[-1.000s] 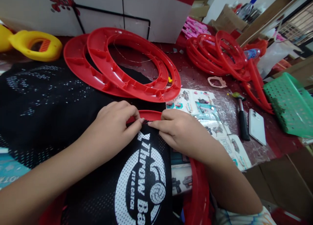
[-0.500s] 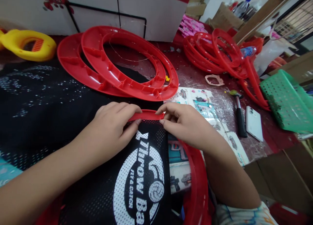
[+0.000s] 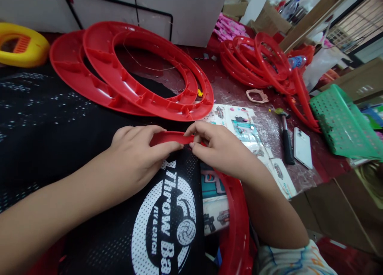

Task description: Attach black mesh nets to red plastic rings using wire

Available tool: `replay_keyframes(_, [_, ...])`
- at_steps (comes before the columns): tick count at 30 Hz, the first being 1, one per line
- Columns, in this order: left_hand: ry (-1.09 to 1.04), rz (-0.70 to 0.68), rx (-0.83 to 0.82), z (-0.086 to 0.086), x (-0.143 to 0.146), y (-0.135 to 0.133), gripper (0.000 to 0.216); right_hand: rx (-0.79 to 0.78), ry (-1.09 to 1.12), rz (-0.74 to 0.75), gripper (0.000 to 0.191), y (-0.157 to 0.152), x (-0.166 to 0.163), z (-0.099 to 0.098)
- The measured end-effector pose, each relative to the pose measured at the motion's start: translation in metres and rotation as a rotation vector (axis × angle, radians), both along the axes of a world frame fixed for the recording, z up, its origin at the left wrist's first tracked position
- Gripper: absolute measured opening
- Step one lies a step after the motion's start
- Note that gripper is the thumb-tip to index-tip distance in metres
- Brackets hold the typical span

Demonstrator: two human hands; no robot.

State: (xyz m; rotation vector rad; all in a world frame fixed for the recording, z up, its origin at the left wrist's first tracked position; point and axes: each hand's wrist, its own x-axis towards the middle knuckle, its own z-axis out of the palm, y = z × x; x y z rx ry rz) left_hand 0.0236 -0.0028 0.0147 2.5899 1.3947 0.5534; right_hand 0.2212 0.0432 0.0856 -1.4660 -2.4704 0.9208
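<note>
A red plastic ring [image 3: 236,227] lies in front of me, with a black mesh cloth [image 3: 116,231] over it that bears white "Throw Ba" lettering and a ball picture. My left hand [image 3: 134,155] is closed over the ring's far rim, its thumb laid along the cloth's edge there. Just to the right, my right hand [image 3: 215,143] pinches the same rim and the cloth's corner between bent fingers and thumb. Only a short strip of red rim shows between the hands. What lies under the fingertips is hidden.
Two overlapping red rings [image 3: 98,55] lie beyond my hands, a yellow plastic piece [image 3: 32,48] to their left. Rightward are a hammer [image 3: 286,141], a white phone [image 3: 303,148], a green basket [image 3: 344,123] and piled red rings [image 3: 260,67]. Printed card [image 3: 283,171] lies on the table.
My left thumb has slid right along the rim, towards my right hand, and lies straighter. My right hand keeps its pinch. The whole view has shifted slightly.
</note>
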Motion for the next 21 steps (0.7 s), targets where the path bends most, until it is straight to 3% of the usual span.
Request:
replay_keyframes(8, [0.032,-0.01,0.034,-0.0038,0.0001,0.0006,0.041,-0.008,-0.026,0.057,0.023,0.0033,0.0017,0.0016])
replay_keyframes(21, [0.048,-0.02,0.078,-0.0019,0.0017,0.0011,0.042,-0.003,0.05,0.006,0.021,0.0071,0.0036,-0.0028])
